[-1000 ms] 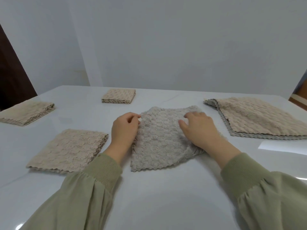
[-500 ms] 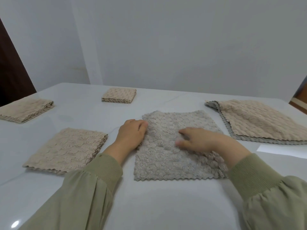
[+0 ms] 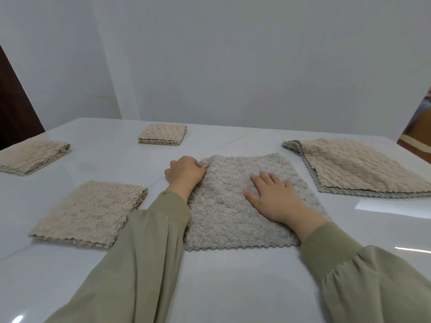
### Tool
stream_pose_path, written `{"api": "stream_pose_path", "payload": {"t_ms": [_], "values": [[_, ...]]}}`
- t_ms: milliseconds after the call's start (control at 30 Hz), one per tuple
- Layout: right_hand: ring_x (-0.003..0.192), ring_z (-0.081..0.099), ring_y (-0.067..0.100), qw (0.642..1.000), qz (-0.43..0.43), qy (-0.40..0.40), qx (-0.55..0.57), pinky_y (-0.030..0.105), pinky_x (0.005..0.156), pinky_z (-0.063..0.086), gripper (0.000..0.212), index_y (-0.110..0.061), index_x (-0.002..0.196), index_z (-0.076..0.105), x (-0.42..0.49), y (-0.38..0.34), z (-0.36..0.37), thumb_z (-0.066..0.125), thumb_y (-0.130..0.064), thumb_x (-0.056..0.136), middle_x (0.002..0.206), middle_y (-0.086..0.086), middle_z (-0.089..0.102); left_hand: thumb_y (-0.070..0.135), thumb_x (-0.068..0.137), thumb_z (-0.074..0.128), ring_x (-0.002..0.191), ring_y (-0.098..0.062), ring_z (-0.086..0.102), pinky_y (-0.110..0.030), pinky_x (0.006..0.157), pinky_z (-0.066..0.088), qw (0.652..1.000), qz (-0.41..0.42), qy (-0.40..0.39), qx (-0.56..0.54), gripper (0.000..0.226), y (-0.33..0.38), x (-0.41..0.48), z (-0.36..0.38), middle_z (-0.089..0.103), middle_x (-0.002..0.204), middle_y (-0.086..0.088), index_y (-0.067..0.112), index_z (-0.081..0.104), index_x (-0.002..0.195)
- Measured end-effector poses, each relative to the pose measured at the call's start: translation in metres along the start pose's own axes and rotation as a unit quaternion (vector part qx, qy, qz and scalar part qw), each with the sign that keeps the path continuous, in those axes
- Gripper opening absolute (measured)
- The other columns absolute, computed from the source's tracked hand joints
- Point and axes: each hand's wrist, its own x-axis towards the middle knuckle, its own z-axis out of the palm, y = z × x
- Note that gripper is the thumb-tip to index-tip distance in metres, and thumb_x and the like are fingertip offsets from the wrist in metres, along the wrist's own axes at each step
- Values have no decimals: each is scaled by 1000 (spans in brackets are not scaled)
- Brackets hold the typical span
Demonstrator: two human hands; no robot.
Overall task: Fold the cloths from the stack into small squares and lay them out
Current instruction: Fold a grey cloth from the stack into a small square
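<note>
A grey fluffy cloth (image 3: 231, 220) lies spread flat on the white table (image 3: 233, 287) in front of me. My left hand (image 3: 185, 174) pinches its far left corner with curled fingers. My right hand (image 3: 274, 198) presses flat on the cloth's right half, fingers straight and spread. At the right lies the stack of unfolded cloths (image 3: 356, 170), a beige one on top of a grey one. A folded beige cloth (image 3: 89, 212) lies at my left, another folded beige cloth (image 3: 32, 156) at the far left, and a small folded beige square (image 3: 163, 134) at the back.
A plain white wall stands behind the table. A dark brown panel (image 3: 14, 108) is at the far left, and a brown object (image 3: 417, 136) shows past the table's right corner. My green sleeves (image 3: 144, 252) cover part of the table's front.
The grey cloth has gone from bunched and skewed to spread flat. My right hand slid across it toward me and now lies flat. My left hand stayed at the far left corner.
</note>
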Motion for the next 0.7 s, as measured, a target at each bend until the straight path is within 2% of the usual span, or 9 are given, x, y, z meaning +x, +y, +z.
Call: {"api": "stream_pose_path", "payload": {"t_ms": [67,133,233,300,367,433,467,600,700], "values": [[146,5,24,1000,-3,3,3,55,115,5,65,-26,149,14,-1,0,1,21,-59,94,159,3,6,34,86,59,108,-25,52,-38,93,41,998,0,48,-27,12,-6,1,1,68,104,3,28,69,83],[146,6,23,999,-3,29,17,55,115,4,64,-25,149,16,-2,-1,0,24,-57,95,159,3,6,27,87,57,103,-26,55,-39,91,44,990,3,122,-70,10,-17,4,-5,69,102,-1,28,67,85],[146,2,24,993,7,119,12,55,114,0,62,-22,149,14,0,-5,-6,25,-52,96,159,4,3,17,93,50,115,-26,46,-39,96,36,975,71,194,-84,31,-14,-9,-13,62,118,-4,21,58,123],[146,-1,24,992,19,123,10,56,113,-1,62,-22,150,12,2,-2,-8,23,-52,96,159,4,1,22,96,44,125,-26,39,-41,104,32,972,192,131,-28,42,2,-26,-9,54,132,-6,18,45,137],[146,-2,25,998,32,48,-4,58,112,-2,66,-25,150,8,3,4,-6,19,-58,94,159,3,-2,38,99,34,139,-25,25,-44,113,22,957,274,-11,89,52,14,-42,5,33,150,-6,22,25,147],[146,-2,23,999,45,-22,-11,60,112,0,69,-30,150,6,2,10,-5,15,-65,92,159,-1,-3,54,97,22,146,-24,2,-49,116,5,933,269,-143,189,60,16,-48,14,6,159,2,30,7,150],[146,-2,22,998,46,-37,-8,61,111,0,70,-31,150,6,2,13,-5,15,-67,91,159,-3,-3,58,95,19,146,-23,-4,-50,115,0,927,257,-174,209,61,13,-47,16,-1,159,5,33,4,150],[146,-2,19,995,57,-79,11,59,114,4,74,-35,149,3,7,24,-14,20,-72,87,159,-7,-5,64,92,20,146,-16,-5,-49,115,0,931,238,-181,209,66,1,-37,10,-4,158,10,35,5,149],[146,4,22,993,57,-102,17,56,115,12,79,-32,150,6,14,40,-20,26,-73,85,159,-5,1,61,93,25,145,-15,4,-47,116,7,941,232,-164,184,64,-8,-26,6,5,158,9,32,15,149]]}}
